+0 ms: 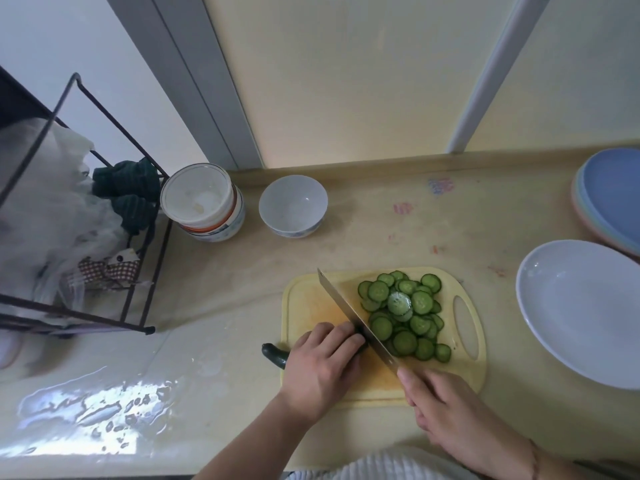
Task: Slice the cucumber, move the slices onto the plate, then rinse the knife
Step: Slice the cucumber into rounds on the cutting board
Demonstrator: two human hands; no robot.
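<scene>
A pale counter [381, 216] carries everything; at its left edge a wire rack [104, 209] is seen, and at its right edge a stack of coloured plates [613, 202] with a white plate [581, 313] just in front of it, well apart from the cutting; toward the front edge a yellow cutting board [311, 299] is laid, its handle hole toward the plate; near the back edge a lidded tub [201, 199] and a small white bowl [292, 206] are set side by side; a heap of slices [403, 313] is spread over the board's right half; the knife [349, 313] is held by its handle in the right hand [446, 414], fingers wrapped round it, blade down against the uncut stub; the left hand [325, 362] is curled over the cucumber [273, 353], whose dark end juts past the board's left edge; slicing is judged nearly finished; a few more cuts are called for next, fingertips kept tucked clear of the blade as the stub shortens.
</scene>
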